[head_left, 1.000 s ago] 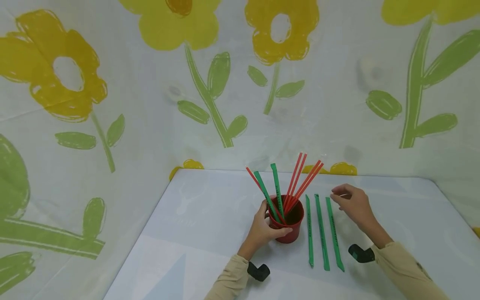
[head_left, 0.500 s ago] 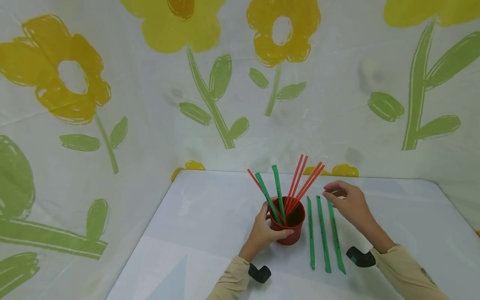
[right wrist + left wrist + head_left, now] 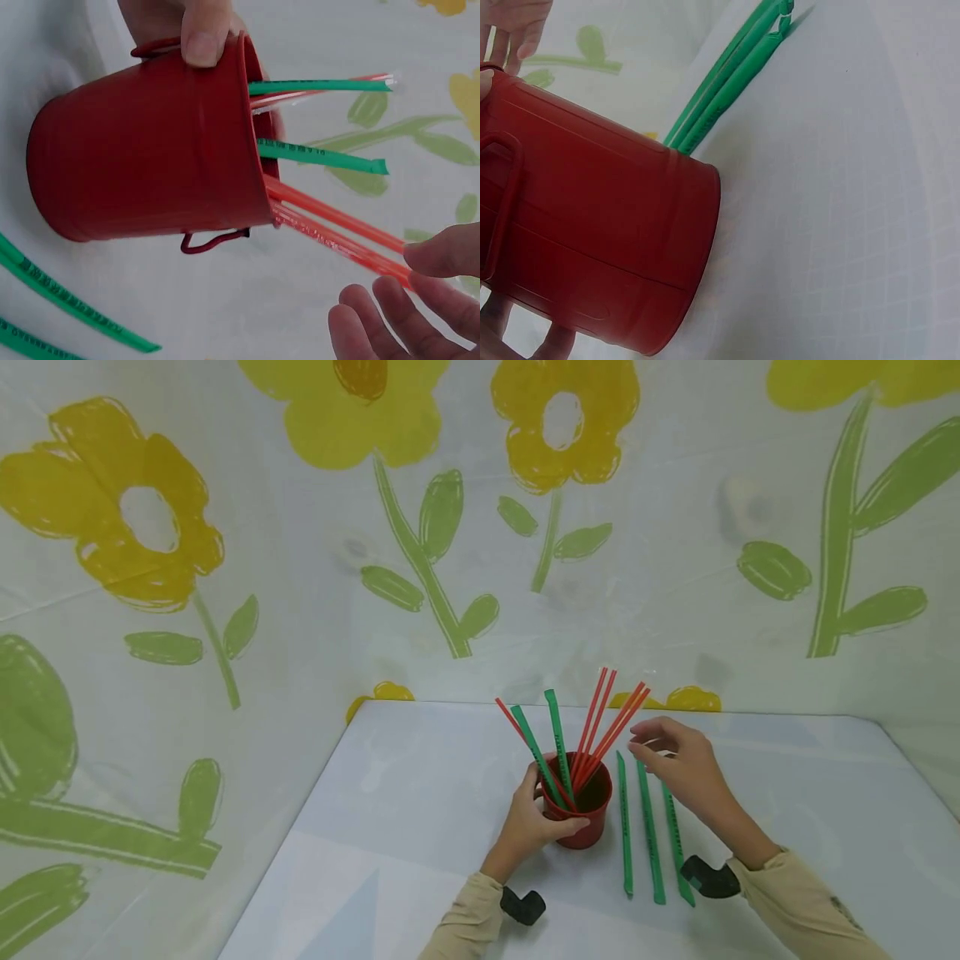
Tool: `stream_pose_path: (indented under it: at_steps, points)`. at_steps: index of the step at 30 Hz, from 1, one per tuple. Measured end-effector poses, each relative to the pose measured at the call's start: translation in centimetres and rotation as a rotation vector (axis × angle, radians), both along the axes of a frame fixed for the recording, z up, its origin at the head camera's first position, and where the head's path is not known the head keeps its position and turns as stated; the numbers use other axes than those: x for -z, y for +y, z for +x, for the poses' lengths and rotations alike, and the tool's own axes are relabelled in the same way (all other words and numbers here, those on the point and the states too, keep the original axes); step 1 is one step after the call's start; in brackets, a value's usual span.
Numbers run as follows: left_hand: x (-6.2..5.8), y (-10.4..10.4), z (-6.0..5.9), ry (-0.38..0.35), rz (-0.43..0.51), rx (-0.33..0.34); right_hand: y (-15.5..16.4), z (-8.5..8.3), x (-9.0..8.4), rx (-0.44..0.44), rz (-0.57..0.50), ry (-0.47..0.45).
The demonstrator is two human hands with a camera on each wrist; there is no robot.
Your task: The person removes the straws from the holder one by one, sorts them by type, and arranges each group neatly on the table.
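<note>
A red cup (image 3: pixel 581 818) with a wire handle stands on the white table (image 3: pixel 420 793). My left hand (image 3: pixel 531 822) grips it, thumb on the near rim. Several red straws (image 3: pixel 611 727) and two green straws (image 3: pixel 553 739) lean out of it. My right hand (image 3: pixel 678 764) hovers just right of the red straws, fingers relaxed and spread. In the right wrist view its thumb and fingers (image 3: pixel 409 315) bracket the red straws' (image 3: pixel 337 225) tips without clearly touching them. Three green straws (image 3: pixel 649 835) lie side by side on the table under that hand, right of the cup.
Flower-printed cloth walls (image 3: pixel 225 568) close in the table at the back and the left. White table surface stretches left of the cup and far right (image 3: pixel 825 793). Black wrist mounts (image 3: pixel 708 878) sit low by both sleeves.
My right hand has drifted left, from beyond the lying green straws to over them, close to the red straws. The left hand and the cup have stayed put.
</note>
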State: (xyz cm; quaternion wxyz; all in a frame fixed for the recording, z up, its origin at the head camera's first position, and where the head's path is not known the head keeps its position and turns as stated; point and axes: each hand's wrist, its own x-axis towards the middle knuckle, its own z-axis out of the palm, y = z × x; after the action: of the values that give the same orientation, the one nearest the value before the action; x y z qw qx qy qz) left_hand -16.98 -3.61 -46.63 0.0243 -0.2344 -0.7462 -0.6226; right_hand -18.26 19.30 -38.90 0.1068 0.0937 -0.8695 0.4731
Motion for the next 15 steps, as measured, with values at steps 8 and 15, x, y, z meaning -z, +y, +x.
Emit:
stream_pose_path:
  at_steps: [8,15]
  points:
    - [2.8,0.0,-1.3,-0.006,-0.005,-0.014,-1.1,0.0,-0.4,-0.017,-0.011,0.039]
    - [0.4,-0.1,-0.2,-0.025,0.012,0.006,-1.9,-0.1,-0.6,-0.031,-0.032,0.072]
